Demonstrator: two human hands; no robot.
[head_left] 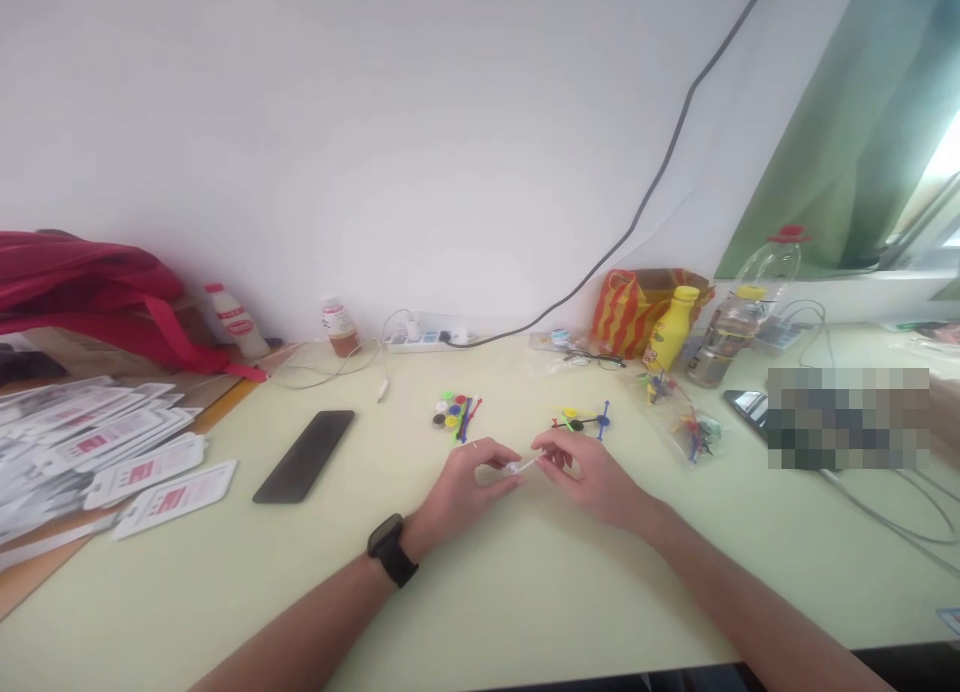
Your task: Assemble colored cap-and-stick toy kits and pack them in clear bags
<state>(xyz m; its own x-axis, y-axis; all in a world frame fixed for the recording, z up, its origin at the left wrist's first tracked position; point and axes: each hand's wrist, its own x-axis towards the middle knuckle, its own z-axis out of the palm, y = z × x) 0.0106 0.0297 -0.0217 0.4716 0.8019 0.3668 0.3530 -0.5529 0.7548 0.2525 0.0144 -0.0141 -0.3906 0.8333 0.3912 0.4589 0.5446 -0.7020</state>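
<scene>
Between the thumb and forefinger of my left hand [466, 487] is a small white round piece [513, 468]. A thin white stick [528, 464], arrow-like in size, is pinched in my right hand [592, 474], its inner end at or touching the round piece. Fingers partly cover both parts. Beyond my left hand lies a pile of coloured discs [450, 404] and loose coloured arrows [465, 420]. Past my right hand rest several spinners [576, 424], coloured discs joined with arrows in blue, black, yellow and green. A black watch is on my left wrist.
A black phone [304, 457] and stacked badge cards [176, 497] lie left. Small bottles [341, 330] and a power strip [427, 338] line the wall. A striped bag [619, 312], yellow bottle [671, 330] and plastic bags of parts [694, 437] stand right. Another person's hand is at far right.
</scene>
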